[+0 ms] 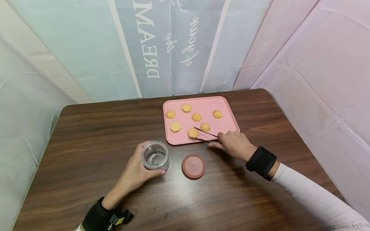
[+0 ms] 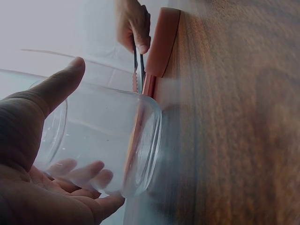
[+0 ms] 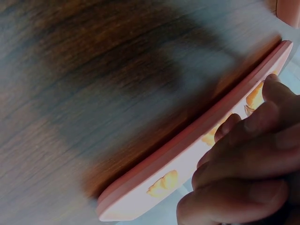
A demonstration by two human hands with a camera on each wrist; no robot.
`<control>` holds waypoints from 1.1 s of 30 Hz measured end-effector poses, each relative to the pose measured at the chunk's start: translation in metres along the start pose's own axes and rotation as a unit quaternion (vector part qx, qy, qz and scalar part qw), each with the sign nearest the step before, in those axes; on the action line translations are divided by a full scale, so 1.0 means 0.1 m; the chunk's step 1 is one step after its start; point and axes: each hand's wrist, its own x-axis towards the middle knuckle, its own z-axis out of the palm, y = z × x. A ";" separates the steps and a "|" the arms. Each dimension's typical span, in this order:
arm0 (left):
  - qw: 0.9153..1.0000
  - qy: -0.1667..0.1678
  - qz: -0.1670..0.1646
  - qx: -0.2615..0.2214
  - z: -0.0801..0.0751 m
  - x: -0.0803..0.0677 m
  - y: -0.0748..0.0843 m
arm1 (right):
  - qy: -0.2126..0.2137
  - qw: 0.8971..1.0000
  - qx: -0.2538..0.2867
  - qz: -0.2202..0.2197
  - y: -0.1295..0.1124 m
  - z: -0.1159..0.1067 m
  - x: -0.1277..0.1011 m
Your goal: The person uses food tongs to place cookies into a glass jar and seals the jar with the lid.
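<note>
Head view high, facing down; wrist views close; head, right share tray (image 1: 206, 103).

Left hand (image 1: 135, 171) grips; right hand (image 1: 234, 144), palm down, grips too.

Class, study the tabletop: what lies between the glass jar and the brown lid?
In the head view, only bare tabletop shows between the glass jar and brown lid.

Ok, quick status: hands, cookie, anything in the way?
Left hand holding clear cylindrical jar. Right hand holding slim dark tongs, tips astride scalloped golden cookie on pink rectangular tray. Round reddish-brown lid beside jar; nothing visibly blocking tongs.
</note>
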 end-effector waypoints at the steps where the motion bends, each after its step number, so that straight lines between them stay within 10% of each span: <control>1: 1.000 0.000 0.000 0.000 0.00 0.00 0.00 | 0.000 1.000 0.001 0.000 0.00 0.00 0.00; 33: 1.000 0.001 -0.001 -0.002 0.00 -0.01 0.01 | 0.014 1.000 0.014 -0.013 -0.02 0.07 -0.01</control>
